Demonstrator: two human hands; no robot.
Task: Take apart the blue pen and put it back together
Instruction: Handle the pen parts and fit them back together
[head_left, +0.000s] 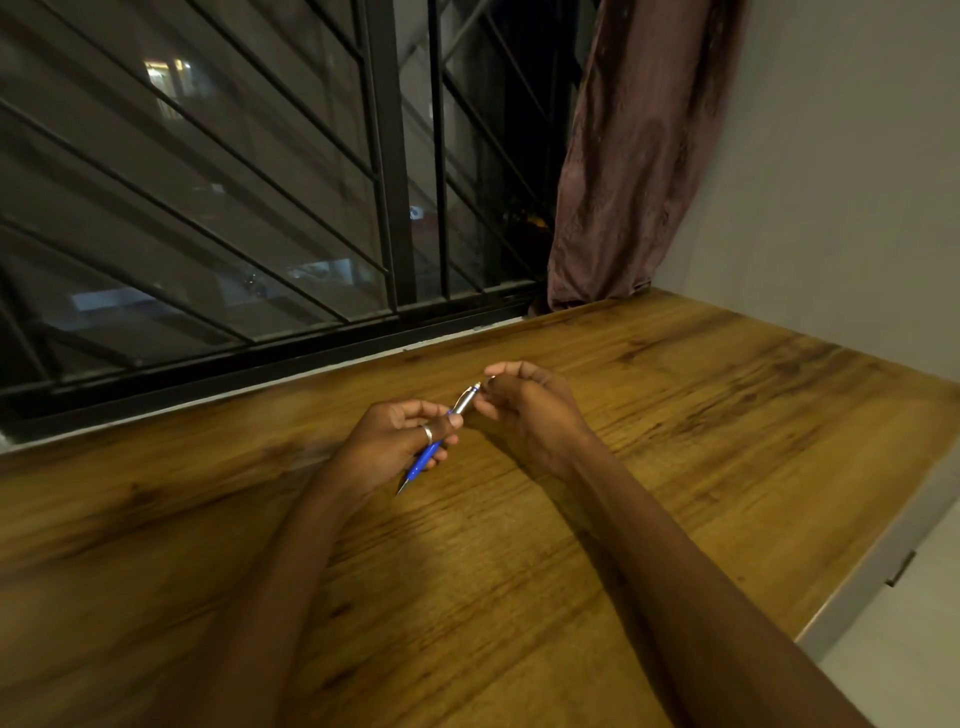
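Note:
The blue pen (425, 458) is held slanted above the wooden table (675, 415), its dark tip pointing down toward me and its silver upper part (464, 401) pointing up and away. My left hand (400, 441), with a ring on one finger, grips the blue barrel around its middle. My right hand (524, 405) has curled fingers pinching at the silver top end of the pen, where a small yellowish tip shows. Whether a loose part sits in the right fingers I cannot tell.
A barred window (260, 208) runs along the table's far edge. A brownish curtain (623, 156) hangs at the back right against a pale wall. The table's right edge (883, 561) drops off to a light floor.

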